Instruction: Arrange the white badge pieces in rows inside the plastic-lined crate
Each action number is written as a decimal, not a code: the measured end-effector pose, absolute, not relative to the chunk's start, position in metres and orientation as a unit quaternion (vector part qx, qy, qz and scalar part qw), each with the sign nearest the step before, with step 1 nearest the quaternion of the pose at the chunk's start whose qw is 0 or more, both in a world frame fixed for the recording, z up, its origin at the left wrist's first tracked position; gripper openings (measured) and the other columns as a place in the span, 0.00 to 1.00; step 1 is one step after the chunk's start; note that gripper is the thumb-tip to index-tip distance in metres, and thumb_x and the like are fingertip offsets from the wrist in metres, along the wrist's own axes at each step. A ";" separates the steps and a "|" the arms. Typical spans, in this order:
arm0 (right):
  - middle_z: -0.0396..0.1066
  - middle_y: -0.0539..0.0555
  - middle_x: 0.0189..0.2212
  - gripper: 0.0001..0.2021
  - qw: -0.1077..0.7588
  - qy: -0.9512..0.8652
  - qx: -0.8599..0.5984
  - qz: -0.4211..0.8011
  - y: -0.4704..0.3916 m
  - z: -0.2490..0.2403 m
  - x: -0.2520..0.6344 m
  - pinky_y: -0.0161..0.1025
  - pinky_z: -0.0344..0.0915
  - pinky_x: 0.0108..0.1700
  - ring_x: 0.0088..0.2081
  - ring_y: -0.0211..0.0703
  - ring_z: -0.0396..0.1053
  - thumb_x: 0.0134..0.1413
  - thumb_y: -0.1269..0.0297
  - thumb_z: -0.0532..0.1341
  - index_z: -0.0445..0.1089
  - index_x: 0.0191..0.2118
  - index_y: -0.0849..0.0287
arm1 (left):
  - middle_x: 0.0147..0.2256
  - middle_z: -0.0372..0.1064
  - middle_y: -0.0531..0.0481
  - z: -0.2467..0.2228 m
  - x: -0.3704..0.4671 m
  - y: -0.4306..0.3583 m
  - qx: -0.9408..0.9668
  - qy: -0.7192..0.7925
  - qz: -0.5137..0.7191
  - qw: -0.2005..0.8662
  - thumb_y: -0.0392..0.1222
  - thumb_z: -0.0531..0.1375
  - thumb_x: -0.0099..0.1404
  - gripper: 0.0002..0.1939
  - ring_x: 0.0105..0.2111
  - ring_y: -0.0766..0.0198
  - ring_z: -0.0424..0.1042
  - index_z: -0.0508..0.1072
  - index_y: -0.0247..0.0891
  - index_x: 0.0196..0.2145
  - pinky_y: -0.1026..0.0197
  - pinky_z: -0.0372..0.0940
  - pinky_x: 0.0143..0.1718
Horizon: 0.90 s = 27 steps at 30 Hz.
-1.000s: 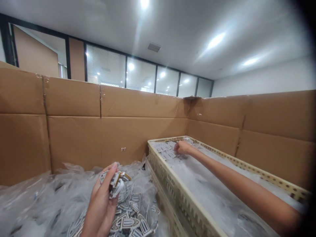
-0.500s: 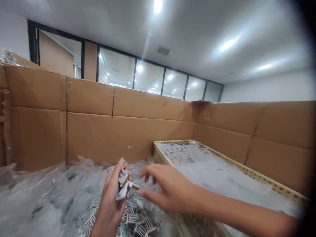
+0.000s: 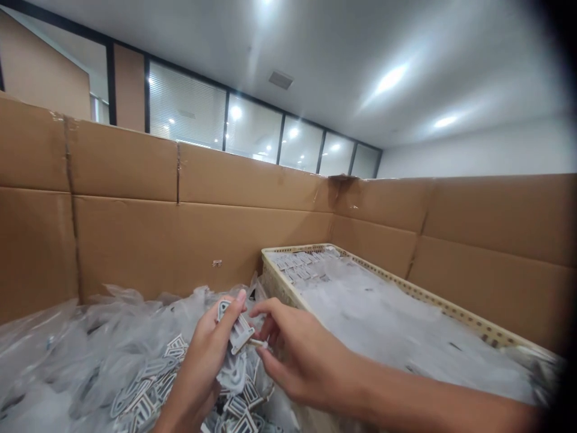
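Observation:
My left hand (image 3: 210,343) is closed around a small white-and-grey slotted part (image 3: 241,331) with a flat end and a loop-like top, its thumb lying along the part. A thin tan-edged piece (image 3: 258,343) juts out from the lower end toward my right hand (image 3: 306,352). The right hand's fingers are curved and apart, with index and thumb on either side of that piece; whether they touch it I cannot tell. Below the hands lies a heap of similar slotted parts (image 3: 148,385), partly hidden by my left forearm.
A cream perforated crate (image 3: 288,287) stands at the right, with rows of similar parts (image 3: 297,264) at its far end and translucent plastic sheeting (image 3: 383,313) over much of it. Crumpled clear plastic (image 3: 58,361) lies at the left. Tall cardboard walls (image 3: 135,240) enclose the area.
The view has swung to the right and slightly down. The left hand has turned the part so more of its slotted face shows. The right hand has come nearer to the jutting piece.

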State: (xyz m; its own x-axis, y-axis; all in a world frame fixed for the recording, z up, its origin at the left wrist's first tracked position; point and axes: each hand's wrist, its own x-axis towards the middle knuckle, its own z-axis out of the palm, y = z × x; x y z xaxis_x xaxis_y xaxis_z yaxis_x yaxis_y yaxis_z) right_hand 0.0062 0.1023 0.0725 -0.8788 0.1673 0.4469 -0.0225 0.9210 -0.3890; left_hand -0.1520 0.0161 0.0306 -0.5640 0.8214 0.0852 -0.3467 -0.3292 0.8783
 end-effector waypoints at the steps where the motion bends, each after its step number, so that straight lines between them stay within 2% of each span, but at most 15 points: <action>1: 0.77 0.56 0.47 0.23 0.243 -0.953 -0.029 0.177 0.104 0.073 0.007 0.43 0.71 0.47 0.45 0.44 0.75 0.61 0.70 0.61 0.63 0.62 0.57 | 0.28 0.72 0.52 0.029 -0.152 0.017 0.272 0.439 0.767 0.382 0.65 0.76 0.55 0.28 0.27 0.61 0.72 0.74 0.40 0.35 0.63 0.67 0.27; 4: 0.75 0.60 0.50 0.22 0.226 -0.971 -0.008 0.082 0.107 0.074 0.009 0.46 0.71 0.51 0.49 0.48 0.72 0.62 0.73 0.59 0.65 0.61 0.61 | 0.30 0.73 0.53 0.027 -0.153 0.020 0.267 0.445 0.776 0.359 0.63 0.77 0.55 0.27 0.30 0.62 0.73 0.76 0.39 0.36 0.64 0.68 0.30; 10: 0.72 0.61 0.46 0.28 0.216 -0.970 0.014 -0.114 0.106 0.079 0.010 0.44 0.67 0.42 0.43 0.49 0.66 0.61 0.78 0.57 0.64 0.67 0.66 | 0.32 0.76 0.53 0.028 -0.159 0.023 0.195 0.450 0.822 0.291 0.57 0.80 0.51 0.27 0.33 0.61 0.75 0.78 0.40 0.40 0.66 0.70 0.32; 14: 0.71 0.61 0.41 0.18 0.252 -0.953 -0.019 -0.166 0.142 0.099 0.011 0.40 0.62 0.38 0.40 0.46 0.64 0.62 0.80 0.56 0.75 0.54 0.67 | 0.29 0.78 0.49 0.032 -0.166 0.020 0.123 0.471 0.832 0.266 0.56 0.78 0.51 0.24 0.28 0.61 0.74 0.78 0.39 0.38 0.66 0.69 0.26; 17: 0.73 0.60 0.41 0.12 0.320 -0.926 -0.136 -0.145 0.203 0.127 0.026 0.39 0.64 0.44 0.41 0.44 0.68 0.66 0.77 0.58 0.80 0.46 0.64 | 0.30 0.79 0.49 0.036 -0.166 0.009 0.119 0.485 0.833 0.238 0.55 0.77 0.54 0.21 0.27 0.65 0.73 0.79 0.38 0.37 0.70 0.67 0.24; 18: 0.75 0.61 0.44 0.11 0.356 -0.908 -0.190 -0.112 0.226 0.135 0.035 0.39 0.65 0.46 0.42 0.44 0.70 0.65 0.75 0.61 0.81 0.46 0.64 | 0.31 0.79 0.50 0.037 -0.164 0.005 0.123 0.490 0.831 0.233 0.56 0.76 0.56 0.21 0.27 0.66 0.72 0.79 0.39 0.37 0.71 0.66 0.24; 20: 0.78 0.59 0.42 0.09 0.404 -0.863 -0.300 -0.039 0.271 0.146 0.058 0.37 0.66 0.45 0.40 0.43 0.73 0.64 0.70 0.65 0.83 0.45 0.62 | 0.32 0.79 0.52 0.039 -0.162 -0.001 0.134 0.504 0.821 0.231 0.59 0.75 0.57 0.21 0.26 0.67 0.72 0.79 0.41 0.39 0.71 0.66 0.23; 23: 0.82 0.57 0.40 0.13 0.395 -0.792 -0.453 0.103 0.318 0.148 0.089 0.34 0.68 0.43 0.39 0.44 0.77 0.63 0.61 0.67 0.83 0.49 0.61 | 0.29 0.78 0.53 0.039 -0.162 -0.003 0.138 0.499 0.823 0.232 0.59 0.75 0.57 0.21 0.24 0.67 0.71 0.79 0.41 0.37 0.70 0.65 0.22; 27: 0.82 0.62 0.36 0.17 0.368 -0.771 -0.504 0.127 0.351 0.143 0.098 0.33 0.68 0.36 0.37 0.46 0.78 0.60 0.63 0.68 0.82 0.50 0.69 | 0.26 0.78 0.52 0.034 -0.171 0.006 0.131 0.450 0.851 0.237 0.57 0.78 0.51 0.23 0.25 0.66 0.72 0.78 0.40 0.36 0.71 0.65 0.24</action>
State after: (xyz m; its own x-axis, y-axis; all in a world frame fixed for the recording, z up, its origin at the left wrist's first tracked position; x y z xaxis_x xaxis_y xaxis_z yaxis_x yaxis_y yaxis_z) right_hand 0.0978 0.3510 0.1429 -0.2217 0.8704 0.4396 0.6835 0.4603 -0.5665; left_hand -0.1705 0.0059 0.0341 -0.8535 0.5209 0.0103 -0.2853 -0.4837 0.8274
